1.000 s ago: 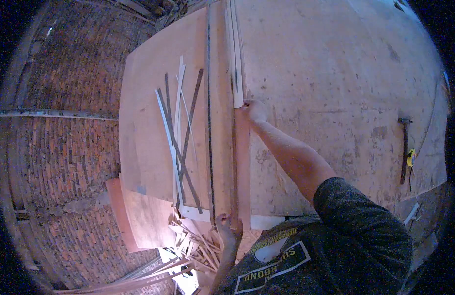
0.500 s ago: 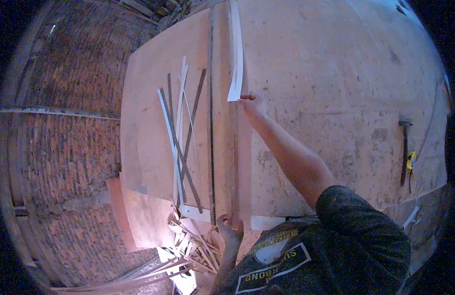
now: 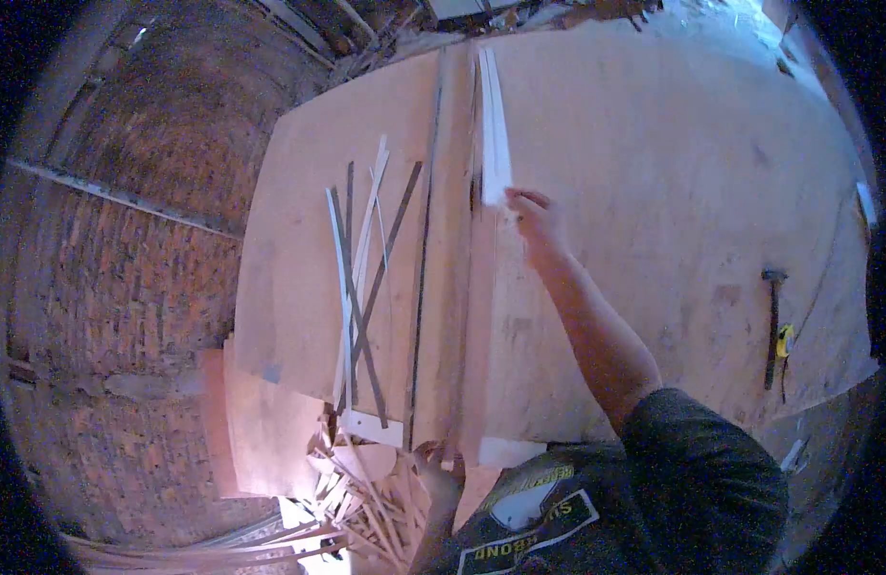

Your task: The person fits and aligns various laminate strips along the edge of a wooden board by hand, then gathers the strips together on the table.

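A long white strip (image 3: pixel 494 125) with a lengthwise line runs away from me over the sheet-covered tabletop (image 3: pixel 644 192). My right hand (image 3: pixel 537 218) pinches its near corner between thumb and fingers. The strip lies along the right side of a long wooden board (image 3: pixel 452 287) that crosses the table from front to back. At the board's near end is my left hand (image 3: pixel 440 467), its fingers bent around the edge, partly in shadow. Left of the board, several thin white and dark strips (image 3: pixel 361 287) lie crossed over one another.
A hammer (image 3: pixel 772 331) and a yellow tape measure (image 3: pixel 786 340) lie on the right of the tabletop. Wood offcuts (image 3: pixel 366 494) are heaped below the near left edge. The floor at left is brick (image 3: pixel 126 287).
My right hand has drawn the white strip a little to the right, away from the board. My left hand stays at the board's near end. The camera view has shifted.
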Tool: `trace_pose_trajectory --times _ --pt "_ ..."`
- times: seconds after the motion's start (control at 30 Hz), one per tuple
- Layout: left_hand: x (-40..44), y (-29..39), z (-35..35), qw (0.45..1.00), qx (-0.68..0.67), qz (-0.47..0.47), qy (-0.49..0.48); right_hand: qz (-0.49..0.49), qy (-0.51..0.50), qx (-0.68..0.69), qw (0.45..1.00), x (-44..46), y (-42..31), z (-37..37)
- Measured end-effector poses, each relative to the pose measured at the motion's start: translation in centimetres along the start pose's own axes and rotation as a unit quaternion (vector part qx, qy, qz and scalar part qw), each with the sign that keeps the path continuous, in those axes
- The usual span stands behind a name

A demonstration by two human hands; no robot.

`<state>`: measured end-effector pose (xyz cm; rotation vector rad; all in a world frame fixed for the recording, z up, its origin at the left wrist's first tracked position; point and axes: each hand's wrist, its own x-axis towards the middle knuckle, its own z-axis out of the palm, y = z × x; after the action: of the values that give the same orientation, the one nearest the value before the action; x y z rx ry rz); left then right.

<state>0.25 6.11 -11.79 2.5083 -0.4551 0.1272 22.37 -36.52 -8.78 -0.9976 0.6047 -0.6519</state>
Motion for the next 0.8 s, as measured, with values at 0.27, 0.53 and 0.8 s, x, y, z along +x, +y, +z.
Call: trace_pose_trajectory --times 0.27,0.53,0.8 --pt "-1.2 -1.5 1.9 0.998 -0.033 0.017 0.051 -0.07 0.015 -0.142 0.987 -8.7 -8.2 -12.4" --pt "1.5 -5.3 7.4 0.907 -0.398 -0.14 -0.003 -0.312 0.108 -0.329 0.885 -20.2 -19.9 -13.3" --pt "7.6 5.7 -0.4 0.949 -0.2 0.243 0.013 -0.491 0.196 -0.156 0.834 -29.6 -28.1 -15.6"
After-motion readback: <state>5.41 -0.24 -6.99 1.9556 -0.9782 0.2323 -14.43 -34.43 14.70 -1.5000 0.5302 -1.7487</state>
